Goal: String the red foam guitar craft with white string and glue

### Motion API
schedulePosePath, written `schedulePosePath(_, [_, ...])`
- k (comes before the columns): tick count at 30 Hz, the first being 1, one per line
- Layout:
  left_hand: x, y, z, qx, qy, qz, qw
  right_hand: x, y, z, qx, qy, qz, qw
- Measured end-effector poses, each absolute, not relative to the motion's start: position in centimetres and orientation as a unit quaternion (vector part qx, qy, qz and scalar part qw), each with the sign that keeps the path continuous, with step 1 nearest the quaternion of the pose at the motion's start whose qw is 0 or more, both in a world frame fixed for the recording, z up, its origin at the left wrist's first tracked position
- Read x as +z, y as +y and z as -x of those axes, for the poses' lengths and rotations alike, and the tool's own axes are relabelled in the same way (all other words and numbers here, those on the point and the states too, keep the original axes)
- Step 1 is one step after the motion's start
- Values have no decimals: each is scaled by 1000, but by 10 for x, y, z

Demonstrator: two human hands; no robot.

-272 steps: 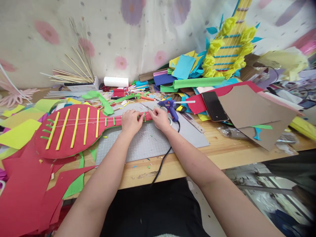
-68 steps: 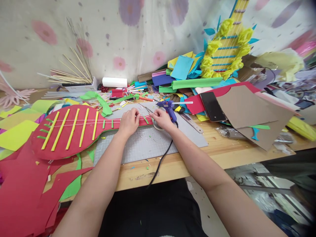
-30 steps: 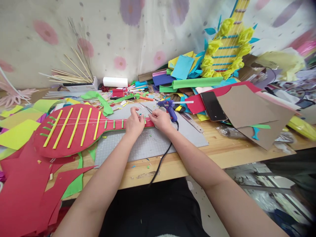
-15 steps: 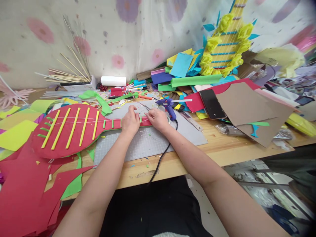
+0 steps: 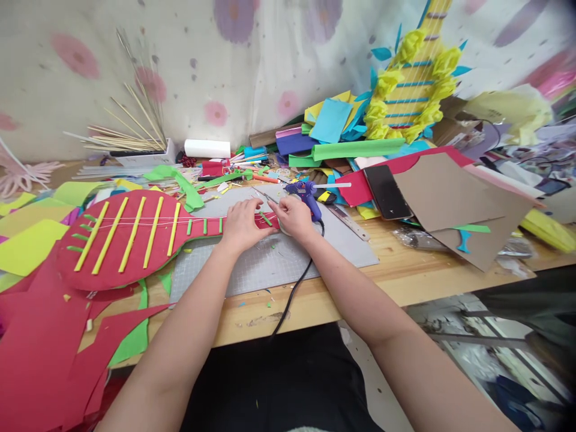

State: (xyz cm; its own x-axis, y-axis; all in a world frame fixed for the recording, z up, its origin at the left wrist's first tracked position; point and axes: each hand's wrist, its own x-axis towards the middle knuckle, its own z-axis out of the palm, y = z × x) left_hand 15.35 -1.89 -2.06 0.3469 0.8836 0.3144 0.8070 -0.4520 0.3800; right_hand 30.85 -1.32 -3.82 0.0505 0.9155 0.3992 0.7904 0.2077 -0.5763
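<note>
A red foam guitar (image 5: pixel 130 240) with yellow bars, green frets and thin white strings lies across a grey cutting mat (image 5: pixel 279 258). My left hand (image 5: pixel 240 225) presses down on the guitar's neck, fingers curled onto it. My right hand (image 5: pixel 294 217) sits just right of it at the neck's end, fingertips pinched near a small green strip (image 5: pixel 266 219) that lies slanted on the red neck. Whether the fingers hold the strip or a string I cannot make out. A blue glue gun (image 5: pixel 308 197) rests right behind my right hand.
Its black cord (image 5: pixel 297 288) runs off the wooden table's (image 5: pixel 405 270) front edge. A black phone (image 5: pixel 387 192), brown cardboard (image 5: pixel 459 204) and stacked coloured foam sheets (image 5: pixel 333 129) fill the right. A yellow guitar model (image 5: pixel 414 84) leans on the wall. Bamboo sticks (image 5: pixel 130 135) stand at back left.
My left hand has come down flat on the neck after lifting its fingers a second ago. The green strip now shows slanted between both hands. The camera shifted slightly.
</note>
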Motion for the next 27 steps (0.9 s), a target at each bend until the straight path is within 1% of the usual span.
schedulePosePath(6, [-26, -20, -160, 240, 525, -813, 72, -34, -17, -309, 95, -679, 621, 380])
schedulePosePath(10, [-27, -19, -157, 260, 519, -810, 80, -32, -19, -312, 100, -679, 608, 398])
schedulePosePath(16, [-14, -11, -140, 306, 519, -796, 46, -33, -19, -317, 116, -682, 597, 406])
schedulePosePath(19, [-8, -6, -126, 254, 487, -832, 80, -33, -18, -316, 138, -677, 586, 424])
schedulePosePath(21, [-8, -4, -120, 209, 475, -851, 84, -33, -17, -315, 157, -676, 580, 427])
schedulePosePath(24, [-10, -3, -117, 174, 480, -856, 78, -29, -17, -315, 181, -685, 577, 405])
schedulePosePath(27, [-10, -3, -118, 176, 488, -851, 78, -18, -18, -320, 199, -720, 566, 350])
